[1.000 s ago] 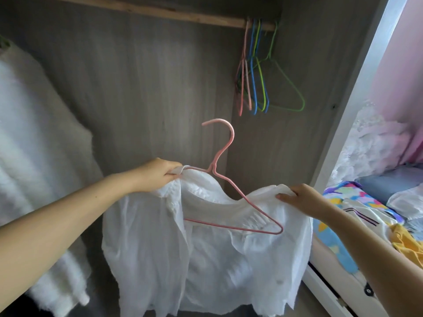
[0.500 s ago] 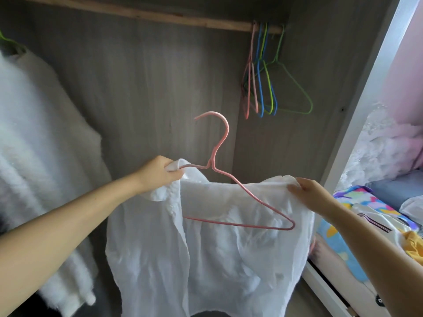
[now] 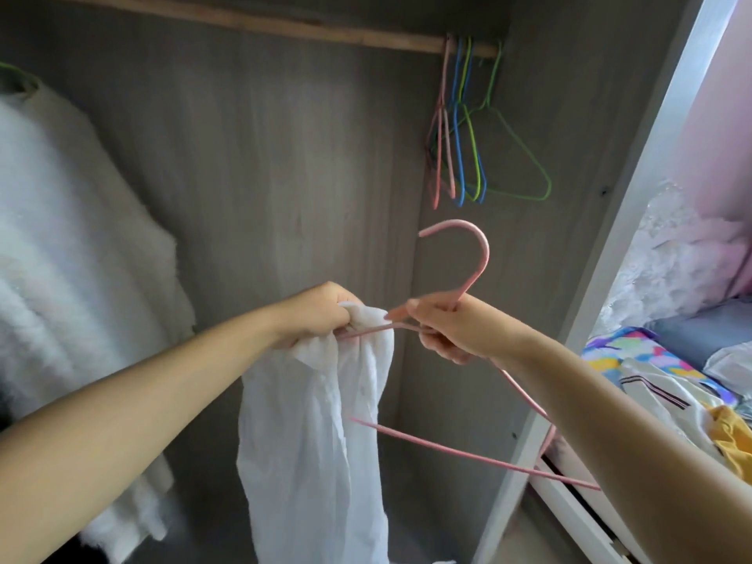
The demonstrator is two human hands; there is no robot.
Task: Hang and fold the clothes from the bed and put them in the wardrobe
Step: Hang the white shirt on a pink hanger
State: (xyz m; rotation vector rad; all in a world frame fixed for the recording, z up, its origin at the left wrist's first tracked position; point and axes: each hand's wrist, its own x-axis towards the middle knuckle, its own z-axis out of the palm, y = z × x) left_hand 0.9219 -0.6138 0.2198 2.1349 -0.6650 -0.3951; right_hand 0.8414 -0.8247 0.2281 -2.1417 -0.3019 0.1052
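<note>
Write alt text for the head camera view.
A person's left hand grips a bunched white shirt while the right hand holds a pink hanger at its neck, inside a wardrobe. Empty coloured hangers hang on the wooden rail above.

thin, crinkled white cloth garment (image 3: pixel 313 433), slightly sheer; pink hanger (image 3: pixel 474 278) with a smooth matt coating; wardrobe back panel (image 3: pixel 264 177) in matt grey wood grain; bare wooden rail (image 3: pixel 285 24); fluffy white garment (image 3: pixel 73 221), rough-napped
</note>
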